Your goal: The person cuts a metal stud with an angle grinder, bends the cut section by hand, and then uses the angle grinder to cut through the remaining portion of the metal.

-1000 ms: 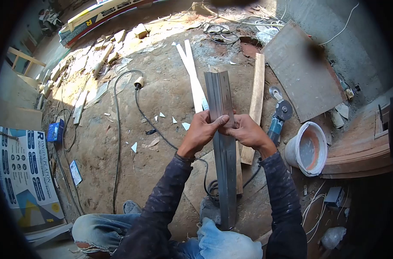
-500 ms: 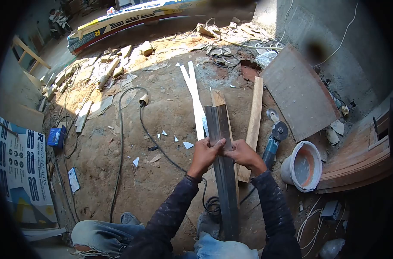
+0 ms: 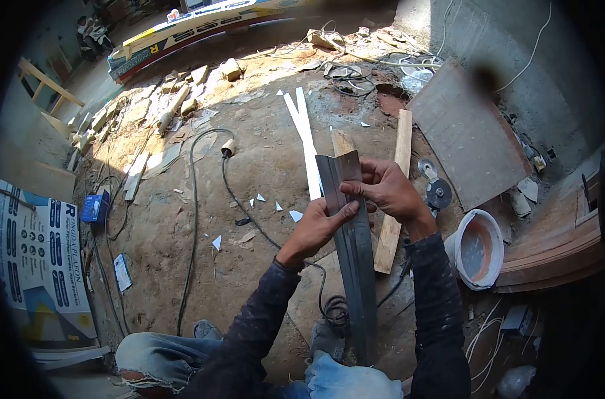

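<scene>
A long dark metal profile [image 3: 357,266] lies lengthwise in front of me, its far end raised and its near end by my shoe. My left hand [image 3: 321,227] grips its left edge, thumb across the face. Higher up, my right hand [image 3: 389,193] holds the right edge near the far end, with thumb and fingers closed on it. Under and beyond the profile shows the end of a wooden board [image 3: 343,141]. Thin white strips [image 3: 305,130] lie crossed just left of it. To the right rests another wooden plank [image 3: 403,143], with an angle grinder [image 3: 437,191] beside it.
A white bucket [image 3: 477,250] and a brown panel [image 3: 465,136] are at right. Black cable [image 3: 194,219] crosses the dirt floor, with white scraps [image 3: 217,243] nearby. Rubble [image 3: 176,103] lies farther off, before a long printed box [image 3: 203,25]. A person [image 3: 92,32] sits at top left.
My right hand has moved up the profile to near its far end and turned. My left hand stays on the left edge. The view has shifted slightly.
</scene>
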Demonstrator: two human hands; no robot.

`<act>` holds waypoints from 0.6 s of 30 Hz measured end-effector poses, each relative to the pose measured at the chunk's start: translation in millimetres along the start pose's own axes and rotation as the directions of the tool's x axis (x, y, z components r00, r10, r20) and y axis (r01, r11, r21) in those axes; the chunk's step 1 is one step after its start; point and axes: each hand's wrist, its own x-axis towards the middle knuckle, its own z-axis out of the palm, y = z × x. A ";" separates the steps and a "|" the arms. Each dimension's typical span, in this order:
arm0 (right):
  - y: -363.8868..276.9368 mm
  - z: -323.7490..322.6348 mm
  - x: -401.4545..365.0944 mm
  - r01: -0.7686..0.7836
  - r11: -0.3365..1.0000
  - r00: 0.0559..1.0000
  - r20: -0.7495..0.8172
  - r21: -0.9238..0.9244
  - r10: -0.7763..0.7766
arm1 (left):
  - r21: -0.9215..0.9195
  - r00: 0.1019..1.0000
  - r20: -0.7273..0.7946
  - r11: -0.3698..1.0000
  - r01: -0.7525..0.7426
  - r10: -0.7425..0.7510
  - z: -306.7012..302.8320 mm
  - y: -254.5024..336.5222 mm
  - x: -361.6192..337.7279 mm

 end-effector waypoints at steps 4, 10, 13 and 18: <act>-2.4 8.4 9.1 0.050 0.999 0.998 0.046 -0.012 -0.049 | 0.023 0.999 0.019 0.999 -0.035 0.035 -2.5 7.5 -0.9; -4.5 19.5 11.1 0.029 0.997 0.998 0.059 0.076 -0.033 | 0.008 0.999 -0.003 0.999 -0.036 0.036 -12.0 -7.6 -0.1; -0.9 23.6 14.3 0.036 0.998 0.999 -0.031 -0.046 -0.038 | -0.011 0.997 -0.068 1.000 -0.022 0.022 -9.1 -13.2 2.0; 37.2 39.4 32.0 0.079 0.985 0.958 -0.262 -0.155 -0.118 | 0.133 0.962 -0.272 0.991 0.027 0.010 -2.8 -31.5 12.4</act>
